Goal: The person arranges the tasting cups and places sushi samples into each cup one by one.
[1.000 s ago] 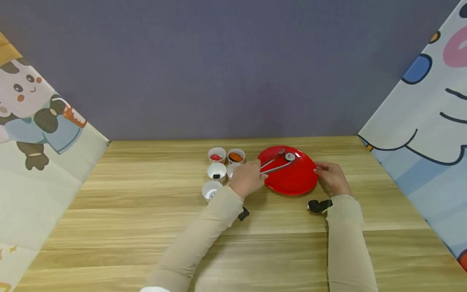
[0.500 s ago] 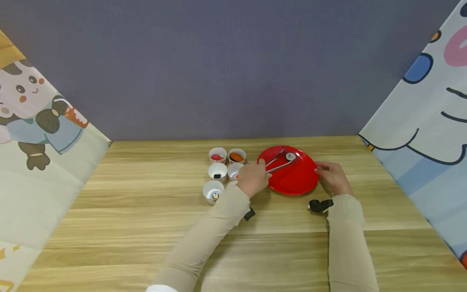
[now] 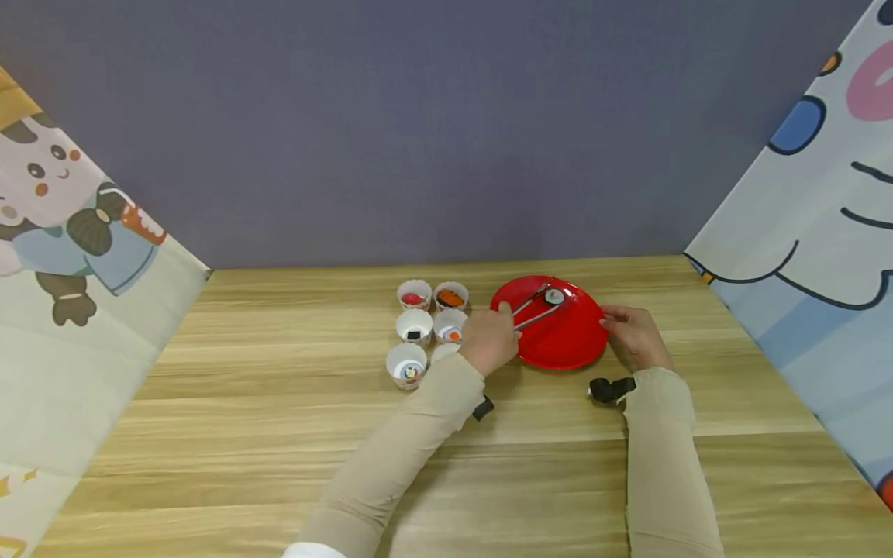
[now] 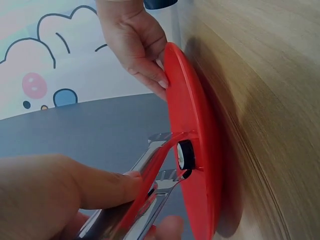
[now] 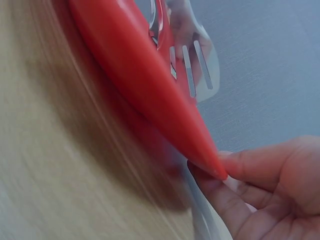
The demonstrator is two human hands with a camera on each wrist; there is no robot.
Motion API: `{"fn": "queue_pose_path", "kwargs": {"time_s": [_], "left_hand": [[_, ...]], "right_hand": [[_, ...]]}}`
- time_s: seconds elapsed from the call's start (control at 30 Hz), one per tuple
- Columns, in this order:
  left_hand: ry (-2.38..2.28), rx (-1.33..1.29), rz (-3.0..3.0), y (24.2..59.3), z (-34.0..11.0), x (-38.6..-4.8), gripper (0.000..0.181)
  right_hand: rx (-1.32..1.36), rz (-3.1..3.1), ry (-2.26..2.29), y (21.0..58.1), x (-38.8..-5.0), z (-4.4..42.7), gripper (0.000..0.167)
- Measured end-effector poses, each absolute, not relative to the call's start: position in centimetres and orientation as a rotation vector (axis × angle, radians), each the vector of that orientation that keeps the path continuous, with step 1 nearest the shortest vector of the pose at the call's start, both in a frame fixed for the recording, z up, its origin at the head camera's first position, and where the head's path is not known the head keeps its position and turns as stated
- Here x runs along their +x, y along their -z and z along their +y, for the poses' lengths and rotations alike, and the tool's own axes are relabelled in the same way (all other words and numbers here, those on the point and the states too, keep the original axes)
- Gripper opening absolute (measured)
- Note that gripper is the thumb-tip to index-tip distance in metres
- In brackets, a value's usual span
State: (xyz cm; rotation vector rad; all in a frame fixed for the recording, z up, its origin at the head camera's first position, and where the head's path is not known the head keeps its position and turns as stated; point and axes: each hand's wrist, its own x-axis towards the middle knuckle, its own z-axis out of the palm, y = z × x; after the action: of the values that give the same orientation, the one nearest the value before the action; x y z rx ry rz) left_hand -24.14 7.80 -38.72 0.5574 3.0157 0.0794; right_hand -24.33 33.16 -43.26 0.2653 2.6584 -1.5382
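My left hand [image 3: 488, 339] grips metal tongs [image 3: 536, 318] that reach over a red plate [image 3: 565, 345]. The tongs' two ends stand apart, one on each side of a small sushi roll piece [image 3: 554, 296]. In the left wrist view this piece [image 4: 186, 155] has a dark wrap and pale top, and lies on the plate. My right hand [image 3: 636, 337] pinches the plate's right rim between thumb and fingers; the right wrist view shows that pinch on the plate edge [image 5: 212, 162] closely. The left hand partly hides a paper cup [image 3: 444, 353] beneath it.
Left of the plate, white paper cups stand in two columns: one holds a red piece [image 3: 413, 299], another an orange-topped piece [image 3: 449, 297], others a black piece [image 3: 414, 335] and roll pieces. A grey wall [image 3: 446, 139] rises behind the wooden table [image 3: 279, 434].
My left hand has shifted slightly right with the tongs, uncovering more of the nearby cups. My right hand stays on the plate rim, and the roll piece keeps its place on the plate.
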Motion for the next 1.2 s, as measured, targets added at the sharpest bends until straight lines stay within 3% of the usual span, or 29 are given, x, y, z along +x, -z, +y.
{"fn": "queue_pose_path", "kwargs": {"time_s": [1.2], "left_hand": [[-0.128,0.563,3.024,37.8,6.6,-23.9,0.045]], "right_hand": [[0.301,2.649,1.533,43.4,-24.6,33.3,0.041]]}}
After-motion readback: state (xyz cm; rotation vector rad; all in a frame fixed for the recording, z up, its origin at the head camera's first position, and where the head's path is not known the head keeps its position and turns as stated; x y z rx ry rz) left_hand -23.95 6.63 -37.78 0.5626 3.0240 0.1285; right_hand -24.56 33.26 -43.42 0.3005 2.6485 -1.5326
